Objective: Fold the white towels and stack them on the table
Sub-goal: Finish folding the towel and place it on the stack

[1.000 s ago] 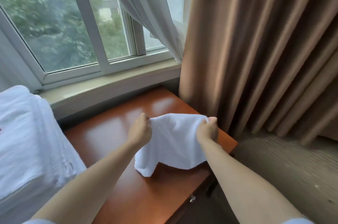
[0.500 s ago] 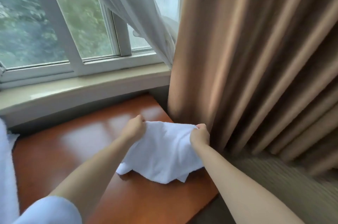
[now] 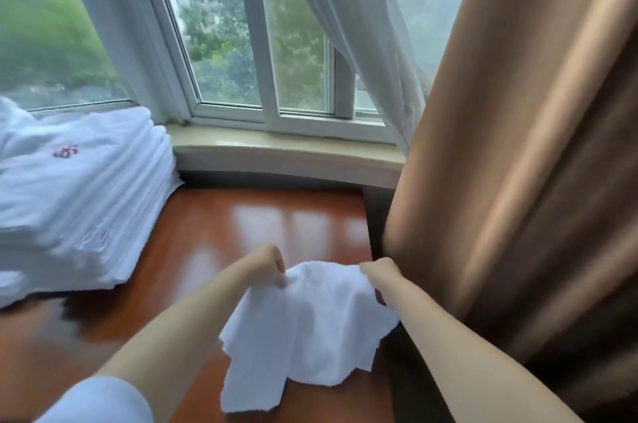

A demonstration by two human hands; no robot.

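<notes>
1. Your left hand (image 3: pixel 267 265) and right hand (image 3: pixel 379 270) are both curled tight on the top edge of one white towel (image 3: pixel 310 329), a short span of cloth stretched between them.
2. The towel hangs in soft folds from your hands over the right part of the counter (image 3: pixel 207 250); its lower, ragged-looking corners drape toward the counter's near edge, and whether they touch the surface cannot be told.
3. Your right hand sits at the counter's right edge, just beside the brown curtain (image 3: pixel 518 180), which falls in heavy vertical pleats and leaves little room on that side.
4. The counter is glossy reddish-brown wood with window light reflected across its middle, bare from the towel back to the pale window sill (image 3: pixel 286 153) along its far edge.
5. At the counter's left edge lies one mass of white bedding (image 3: pixel 79 187) with ribbed folds and a small reddish mark on top.
6. One sheer white curtain (image 3: pixel 345 25) hangs over the window panes.
</notes>
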